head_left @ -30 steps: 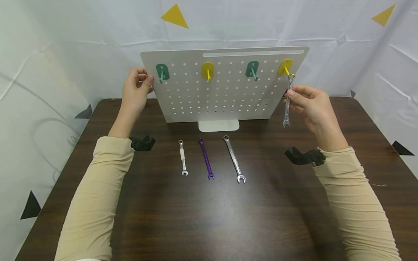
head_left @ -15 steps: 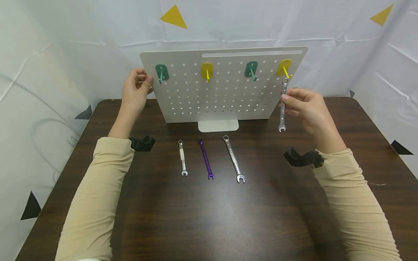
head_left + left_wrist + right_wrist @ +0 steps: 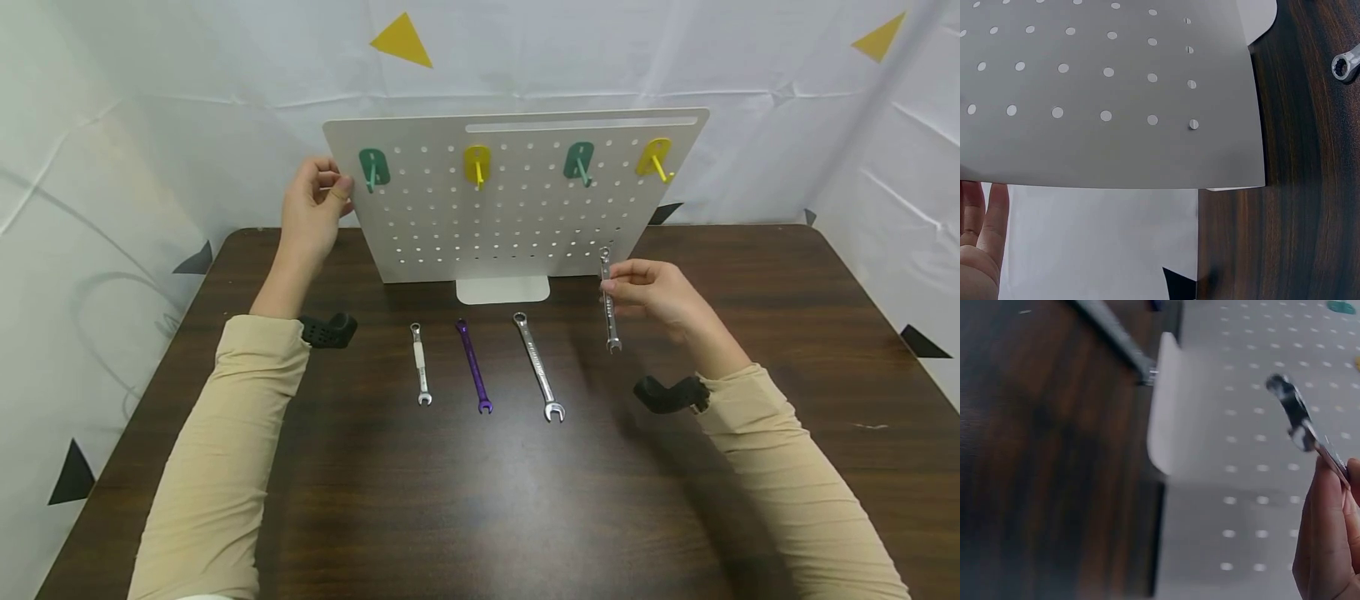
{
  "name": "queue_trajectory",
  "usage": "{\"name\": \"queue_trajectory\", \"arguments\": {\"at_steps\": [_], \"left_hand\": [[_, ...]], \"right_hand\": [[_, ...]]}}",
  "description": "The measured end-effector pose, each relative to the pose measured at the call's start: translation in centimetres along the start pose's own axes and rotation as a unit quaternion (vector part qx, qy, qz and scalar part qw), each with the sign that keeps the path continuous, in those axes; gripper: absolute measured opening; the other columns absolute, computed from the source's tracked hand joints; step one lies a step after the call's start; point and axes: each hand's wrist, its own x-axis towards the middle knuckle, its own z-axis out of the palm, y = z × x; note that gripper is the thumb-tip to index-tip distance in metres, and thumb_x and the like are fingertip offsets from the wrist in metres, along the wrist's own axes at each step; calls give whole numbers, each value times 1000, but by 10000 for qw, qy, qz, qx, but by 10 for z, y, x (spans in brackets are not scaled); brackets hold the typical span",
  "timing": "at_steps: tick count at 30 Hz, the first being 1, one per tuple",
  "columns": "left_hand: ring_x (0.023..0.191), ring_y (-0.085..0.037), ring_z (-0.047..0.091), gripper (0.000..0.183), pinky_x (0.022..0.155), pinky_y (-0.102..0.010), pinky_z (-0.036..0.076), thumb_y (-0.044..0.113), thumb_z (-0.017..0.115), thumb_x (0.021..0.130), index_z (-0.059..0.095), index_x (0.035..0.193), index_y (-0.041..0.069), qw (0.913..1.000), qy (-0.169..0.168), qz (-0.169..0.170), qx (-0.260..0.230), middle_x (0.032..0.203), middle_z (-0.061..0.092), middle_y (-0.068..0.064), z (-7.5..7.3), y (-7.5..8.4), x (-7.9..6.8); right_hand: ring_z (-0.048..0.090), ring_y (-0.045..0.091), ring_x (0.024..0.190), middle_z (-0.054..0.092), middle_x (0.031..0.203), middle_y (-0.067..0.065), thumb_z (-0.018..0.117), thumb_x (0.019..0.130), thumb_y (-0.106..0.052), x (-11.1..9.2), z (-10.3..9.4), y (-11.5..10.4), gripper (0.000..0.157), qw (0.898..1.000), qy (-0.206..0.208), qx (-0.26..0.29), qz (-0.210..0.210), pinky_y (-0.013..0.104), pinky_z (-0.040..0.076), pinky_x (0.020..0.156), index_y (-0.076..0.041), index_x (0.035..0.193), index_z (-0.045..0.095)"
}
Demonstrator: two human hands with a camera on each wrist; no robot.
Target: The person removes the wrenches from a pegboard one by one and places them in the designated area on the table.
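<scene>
My right hand (image 3: 651, 292) pinches a silver combination wrench (image 3: 608, 302) near its upper part, in front of the pegboard's lower right corner. In the right wrist view the wrench's open end (image 3: 1300, 434) points up from the fingers. My left hand (image 3: 313, 208) grips the left edge of the grey pegboard (image 3: 517, 225) between thumb and fingers. Its fingers (image 3: 994, 219) show below that edge in the left wrist view. On the table lie a small silver wrench with a white band (image 3: 419, 358), a purple wrench (image 3: 473, 365) and a larger silver wrench (image 3: 538, 367), side by side.
Along the pegboard's top sit a green hook (image 3: 373, 168), a yellow hook (image 3: 477, 165), a second green hook (image 3: 578, 162) and a second yellow hook (image 3: 656, 158), all bare. The board's foot plate (image 3: 502, 290) rests on the dark wooden table (image 3: 450, 500). White sheeting (image 3: 247, 67) hangs behind.
My right hand has carried the wrench down and left, away from the right yellow hook, where its ring end was at the hook's tip. My left hand stays at the board's edge.
</scene>
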Motion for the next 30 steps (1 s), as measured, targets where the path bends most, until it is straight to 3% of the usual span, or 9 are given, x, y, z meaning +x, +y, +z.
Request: {"name": "queue_trajectory", "arguments": {"at_steps": [2,6,10,30], "left_hand": [[95,-3,54,12,103,-41,49,24,52,96,51,106,17,10000,5,-13,-17,96,50,10,0,0,0],[95,-3,55,12,103,-42,49,24,53,96,51,105,18,10000,-3,-12,-53,96,50,10,0,-1,1],[94,-3,55,10,103,-44,49,24,53,95,52,104,18,9999,-5,32,-95,95,50,10,0,-2,2],[95,-3,55,11,103,-42,49,23,53,96,51,104,17,9999,11,21,-115,96,51,10,0,-2,2]], "right_hand": [[62,-2,75,63,79,-16,58,94,-6,3,3,7,9,9997,-98,-157,152,17,58,72,-8,102,55],[61,-1,72,60,79,-13,58,93,-4,8,8,20,26,9984,-248,-372,350,17,58,71,7,115,47],[60,-1,72,58,80,-11,57,92,-1,11,12,32,33,9973,-392,-445,429,17,58,70,13,119,43],[58,1,76,60,85,-3,59,91,-2,22,26,54,37,9872,-632,-1182,862,23,59,76,16,121,46]]}}
